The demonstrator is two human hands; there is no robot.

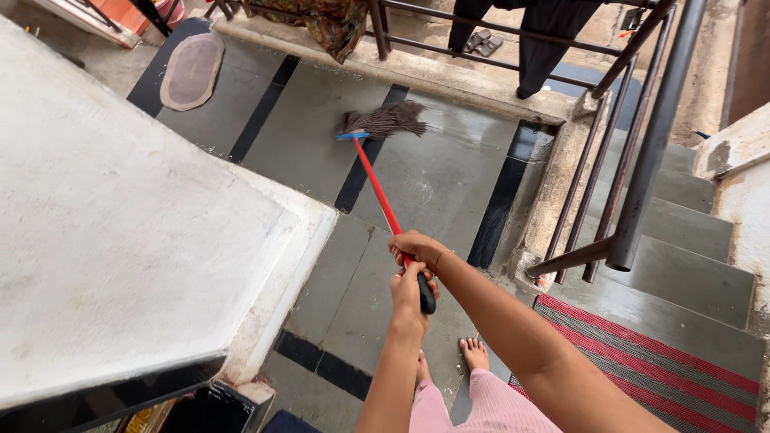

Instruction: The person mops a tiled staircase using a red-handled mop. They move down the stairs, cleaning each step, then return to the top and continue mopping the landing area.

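Red plastic mop (383,188) with dark stringy head rests on smooth grey floor tiles (433,172). Right hand (417,247) and left hand (410,293) both grip its handle tightly. White rough wall (120,224) stands left, metal railing (634,160) right, oval mat (192,70) beyond.

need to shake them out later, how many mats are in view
2: an oval grey mat at the far left of the landing, and a red striped mat at the top of the stairs on the right. Others may lie out of view.
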